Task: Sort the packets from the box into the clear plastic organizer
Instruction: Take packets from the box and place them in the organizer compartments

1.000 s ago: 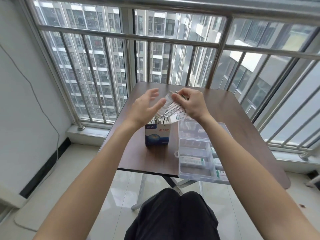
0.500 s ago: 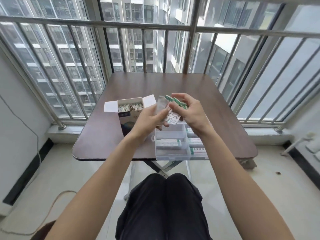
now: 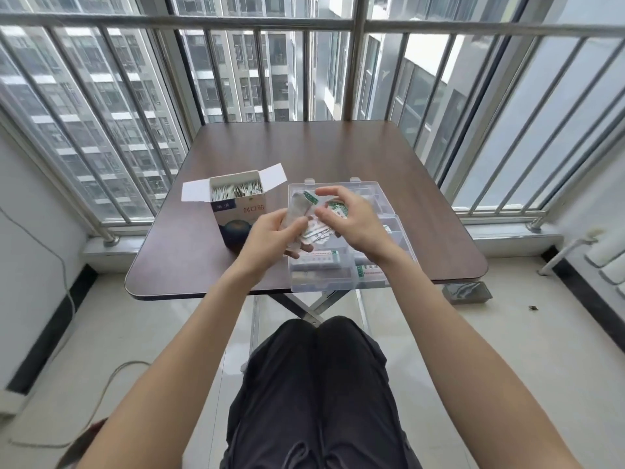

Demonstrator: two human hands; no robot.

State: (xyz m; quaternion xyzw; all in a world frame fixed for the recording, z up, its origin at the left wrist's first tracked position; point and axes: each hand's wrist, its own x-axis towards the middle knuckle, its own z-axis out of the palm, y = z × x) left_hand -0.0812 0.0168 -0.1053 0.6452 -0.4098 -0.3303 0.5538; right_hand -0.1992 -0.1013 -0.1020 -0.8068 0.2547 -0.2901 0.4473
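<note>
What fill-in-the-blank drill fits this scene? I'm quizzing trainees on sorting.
1. The bandage box on the table has its top flaps ____.
2. The left hand grips a bunch of ____ above the clear plastic organizer.
3. The bandage box stands to the ____ of the organizer.
4. The right hand is over the ____.

Missing words: open; packets; left; organizer
</note>
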